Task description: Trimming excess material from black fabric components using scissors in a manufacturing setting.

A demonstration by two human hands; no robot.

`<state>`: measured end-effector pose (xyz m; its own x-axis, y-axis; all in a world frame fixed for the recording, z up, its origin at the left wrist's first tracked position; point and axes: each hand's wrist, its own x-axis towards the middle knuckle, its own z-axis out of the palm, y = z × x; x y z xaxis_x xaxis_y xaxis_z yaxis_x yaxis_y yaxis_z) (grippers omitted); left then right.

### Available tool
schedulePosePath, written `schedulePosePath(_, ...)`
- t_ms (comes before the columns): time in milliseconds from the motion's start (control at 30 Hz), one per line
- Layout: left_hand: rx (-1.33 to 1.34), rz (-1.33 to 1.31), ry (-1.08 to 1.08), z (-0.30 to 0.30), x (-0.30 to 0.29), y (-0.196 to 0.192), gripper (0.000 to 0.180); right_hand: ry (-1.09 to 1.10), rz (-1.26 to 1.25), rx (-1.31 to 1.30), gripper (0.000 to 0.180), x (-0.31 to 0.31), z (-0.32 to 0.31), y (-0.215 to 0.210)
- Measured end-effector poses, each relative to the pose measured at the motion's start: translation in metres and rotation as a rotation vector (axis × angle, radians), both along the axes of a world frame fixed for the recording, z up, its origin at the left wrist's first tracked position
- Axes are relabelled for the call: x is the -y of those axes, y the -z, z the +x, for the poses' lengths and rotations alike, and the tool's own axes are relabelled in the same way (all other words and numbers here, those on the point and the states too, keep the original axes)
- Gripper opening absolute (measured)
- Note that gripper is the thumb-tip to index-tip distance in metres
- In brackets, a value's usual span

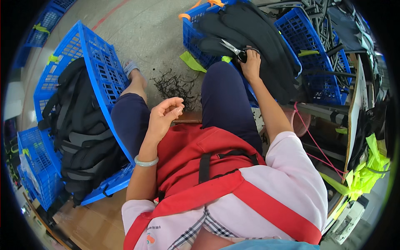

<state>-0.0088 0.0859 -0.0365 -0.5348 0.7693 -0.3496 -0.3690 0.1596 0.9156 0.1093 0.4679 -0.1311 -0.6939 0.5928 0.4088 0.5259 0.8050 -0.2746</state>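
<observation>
My right hand [251, 66] grips a pair of scissors [230, 46] by their black handles. The silvery blades are slightly apart and point to the far left. Under and beside this hand, long black padded fabric pieces [264, 41] lie heaped in a blue plastic crate [189, 35]. Above my lap, my left hand [164, 118] hovers with its fingers loosely bent and the thumb apart from them; nothing shows in it. On that wrist is a pale bangle [146, 162]. A red apron [187, 152] covers my lap.
Left of my leg, a tilted blue crate [93, 71] holds several black padded straps [83, 125]. Black scraps [177, 87] litter the floor between my feet. More blue crates [302, 37] with black strips stand at the far right, near yellow-green strips [368, 173] and cardboard [93, 223].
</observation>
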Motion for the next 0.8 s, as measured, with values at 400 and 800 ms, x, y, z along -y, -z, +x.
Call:
schedulePosePath(400, -0.148, 0.196, -0.368, -0.018, 0.101, -0.056, 0.014, -0.142, -0.451, -0.136, 0.026, 0.016, -0.003, -0.067)
schedulePosePath(800, -0.521, -1.440, 0.380, -0.088, 0.341, 0.142, 0.039, -0.218, -0.451, 0.035, 0.033, 0.092, -0.050, -0.067)
